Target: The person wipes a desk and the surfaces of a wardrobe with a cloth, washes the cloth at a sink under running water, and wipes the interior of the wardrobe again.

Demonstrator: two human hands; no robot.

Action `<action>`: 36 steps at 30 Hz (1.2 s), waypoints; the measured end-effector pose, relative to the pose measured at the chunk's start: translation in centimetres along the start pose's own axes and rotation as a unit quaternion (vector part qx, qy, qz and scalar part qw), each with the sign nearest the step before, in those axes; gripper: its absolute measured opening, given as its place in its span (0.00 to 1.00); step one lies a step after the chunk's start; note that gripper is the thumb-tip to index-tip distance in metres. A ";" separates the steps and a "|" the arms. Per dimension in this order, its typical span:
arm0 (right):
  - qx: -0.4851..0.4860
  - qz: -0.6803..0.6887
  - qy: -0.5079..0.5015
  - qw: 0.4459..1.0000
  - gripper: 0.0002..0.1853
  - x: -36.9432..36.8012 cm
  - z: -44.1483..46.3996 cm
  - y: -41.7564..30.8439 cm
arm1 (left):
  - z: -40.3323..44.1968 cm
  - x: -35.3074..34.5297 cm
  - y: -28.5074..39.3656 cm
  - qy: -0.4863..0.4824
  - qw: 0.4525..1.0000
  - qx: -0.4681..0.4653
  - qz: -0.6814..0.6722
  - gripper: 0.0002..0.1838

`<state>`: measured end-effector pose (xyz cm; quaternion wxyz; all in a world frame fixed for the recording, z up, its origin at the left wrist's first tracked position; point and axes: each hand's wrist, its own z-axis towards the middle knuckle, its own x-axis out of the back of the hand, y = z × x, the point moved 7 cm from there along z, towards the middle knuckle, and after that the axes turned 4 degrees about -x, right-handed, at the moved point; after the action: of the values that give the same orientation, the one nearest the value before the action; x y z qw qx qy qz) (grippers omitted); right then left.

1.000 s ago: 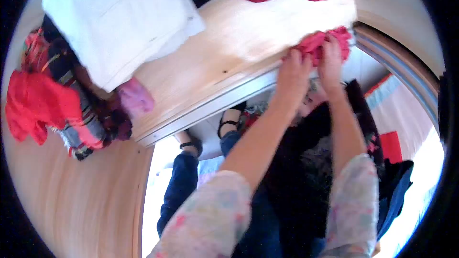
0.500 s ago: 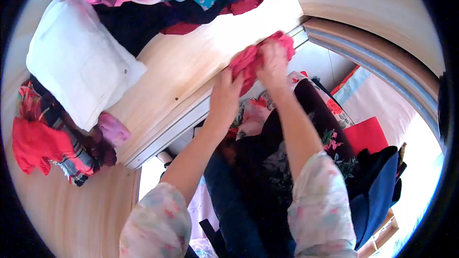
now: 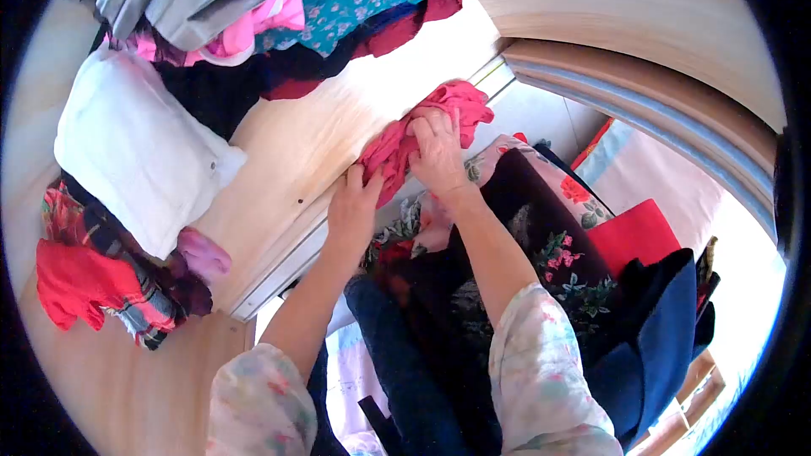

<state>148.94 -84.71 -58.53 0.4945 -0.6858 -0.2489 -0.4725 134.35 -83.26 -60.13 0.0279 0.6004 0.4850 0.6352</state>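
A crumpled pinkish-red cloth (image 3: pixel 397 148) lies along the front edge of a wooden shelf (image 3: pixel 312 139). My left hand (image 3: pixel 355 203) grips its lower left end, the fingertips on the fabric. Further right, my right hand (image 3: pixel 439 152) is closed on the middle of the same cloth, its fingers bent into the folds. Part of the cloth sticks out beyond my right hand. Below the hands, a dark cloth with a pink flower pattern (image 3: pixel 562 257) lies over my lap.
A white folded cloth (image 3: pixel 139 148) rests at the left, above a red cloth (image 3: pixel 80 283) and plaid fabric. Several garments, one teal and floral (image 3: pixel 363 0), are piled at the back. Sliding-door rails (image 3: pixel 642 110) run along the right. Dark blue cloth (image 3: pixel 650 346) hangs at lower right.
The view has shifted, so the shelf piles show more fully. Both hands still hold the pinkish-red cloth, which now looks more stretched out along the edge.
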 end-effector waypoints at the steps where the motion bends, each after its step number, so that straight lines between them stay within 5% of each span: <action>1: 0.005 0.007 -0.007 1.000 0.22 0.5 -0.1 -0.2 | 0.0 0.1 0.1 -0.036 0.999 0.016 0.003 0.18; 5: 0.043 -0.006 0.032 0.999 0.24 4.1 -0.2 -1.1 | 2.1 -0.6 1.1 -0.051 0.998 0.042 -0.009 0.19; 10: -0.230 0.119 0.264 0.929 0.12 6.6 -0.3 3.3 | 5.7 -1.4 2.9 -0.027 0.998 0.045 -0.029 0.19; 12: -0.327 0.279 0.345 0.835 0.12 5.8 -0.9 4.8 | 6.2 -1.7 3.2 -0.025 0.999 0.037 -0.030 0.19; 14: -0.428 0.439 0.398 0.682 0.11 5.1 -2.1 6.0 | 6.3 -1.7 3.1 -0.035 0.999 0.029 -0.023 0.18; 15: -0.440 0.444 0.410 0.664 0.13 5.1 -2.3 7.0 | 6.4 -1.8 3.0 -0.043 0.999 0.026 -0.020 0.18; 17: -0.487 0.390 0.314 0.716 0.19 5.1 -1.3 8.6 | 6.2 -2.1 2.8 -0.062 0.998 0.021 -0.014 0.17; 19: -0.483 0.091 0.163 0.856 0.26 5.2 1.0 10.8 | 6.1 -2.2 2.7 -0.059 0.998 0.024 -0.009 0.17; 21: -0.487 0.022 0.000 0.873 0.21 4.4 2.7 12.1 | 6.2 -2.2 2.8 -0.069 0.997 0.035 -0.007 0.17; 27: -0.446 0.115 0.238 0.855 0.13 7.6 4.0 11.8 | 6.4 -2.1 2.7 -0.089 0.995 0.042 -0.010 0.18; 32: -0.431 0.002 0.170 0.886 0.15 6.1 6.3 9.8 | 6.2 -2.0 2.8 -0.079 0.997 0.025 -0.009 0.18; 36: -0.274 -0.152 0.076 0.946 0.19 2.8 5.0 8.8 | 6.5 -1.9 2.8 -0.102 0.993 0.045 -0.025 0.18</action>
<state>159.28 -83.93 -60.27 0.2267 -0.7110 -0.1730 -0.6427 141.52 -82.14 -60.94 0.0660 0.6501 0.5227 0.5475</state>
